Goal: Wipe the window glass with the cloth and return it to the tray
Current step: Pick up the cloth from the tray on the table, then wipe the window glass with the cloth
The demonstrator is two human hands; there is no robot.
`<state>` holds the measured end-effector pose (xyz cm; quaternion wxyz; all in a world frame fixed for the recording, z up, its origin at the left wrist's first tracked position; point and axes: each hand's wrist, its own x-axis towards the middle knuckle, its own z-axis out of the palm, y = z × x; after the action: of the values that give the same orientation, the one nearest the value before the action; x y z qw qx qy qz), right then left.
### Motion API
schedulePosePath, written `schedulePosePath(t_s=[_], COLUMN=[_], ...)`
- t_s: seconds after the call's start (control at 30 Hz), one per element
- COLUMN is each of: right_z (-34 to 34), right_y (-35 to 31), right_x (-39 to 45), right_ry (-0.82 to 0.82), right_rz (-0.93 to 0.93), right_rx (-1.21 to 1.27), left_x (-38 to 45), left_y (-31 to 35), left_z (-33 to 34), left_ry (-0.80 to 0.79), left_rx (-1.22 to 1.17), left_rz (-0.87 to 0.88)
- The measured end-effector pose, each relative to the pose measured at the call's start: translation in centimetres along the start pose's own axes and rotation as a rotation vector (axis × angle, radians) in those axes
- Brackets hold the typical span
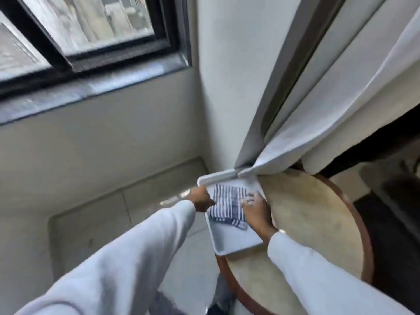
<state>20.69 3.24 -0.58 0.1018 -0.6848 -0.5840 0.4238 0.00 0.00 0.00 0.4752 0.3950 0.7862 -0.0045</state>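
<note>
A blue-and-white striped cloth (227,204) lies folded in a white tray (236,243) on a round table. My left hand (201,198) rests at the cloth's left edge, fingers touching it over the tray's rim. At the cloth's right edge my right hand (255,209) presses down with fingers spread on the fabric. The window glass (91,19), in a black frame, is up at the top left, far from both hands.
The round table (313,226) has a pale top and a brown rim. White curtains (341,98) hang over the tray's far end. A dark sill (91,87) runs under the window. Tiled floor (91,223) lies to the left.
</note>
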Motion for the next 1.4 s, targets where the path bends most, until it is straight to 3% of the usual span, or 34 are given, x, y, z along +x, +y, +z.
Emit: schedulePosePath(t_s=[0.2, 0.37, 0.5, 0.6, 0.87, 1.03, 1.23, 1.4], right_z=[3.7, 5.7, 6.0, 5.7, 0.0, -5.3, -14.0, -18.7], right_y=[6.1, 7.9, 6.4, 3.7, -12.7, -26.8, -45.9, -60.5], right_x=[3.9, 5.8, 6.1, 5.1, 0.1, -4.9, -15.0, -22.5], right_ry=[-0.042, -0.001, -0.070, -0.139, -0.444, -0.573, -0.765, -0.907], right_rz=[0.243, 0.234, 0.290, 0.301, 0.174, -0.048, -0.366, -0.626], right_rx=[-0.105, -0.084, 0.143, 0.395, 0.896, 1.000, 1.032, 1.052], left_x=[4.3, 5.8, 5.5, 4.6, -4.3, -13.8, -29.8, -42.7], left_y=[1.8, 1.8, 1.2, 0.5, 2.9, 5.3, 6.8, 5.8], left_z=[5.6, 7.4, 6.9, 5.8, -5.3, -18.2, -35.3, -48.0], left_ry=[0.089, 0.198, 0.219, 0.168, 0.256, 0.341, 0.609, 0.843], left_rx=[0.074, -0.034, -0.102, -0.314, -0.964, -1.041, -1.323, -1.488], left_rz=[0.038, -0.016, -0.026, -0.066, 0.073, 0.349, 0.547, 0.831])
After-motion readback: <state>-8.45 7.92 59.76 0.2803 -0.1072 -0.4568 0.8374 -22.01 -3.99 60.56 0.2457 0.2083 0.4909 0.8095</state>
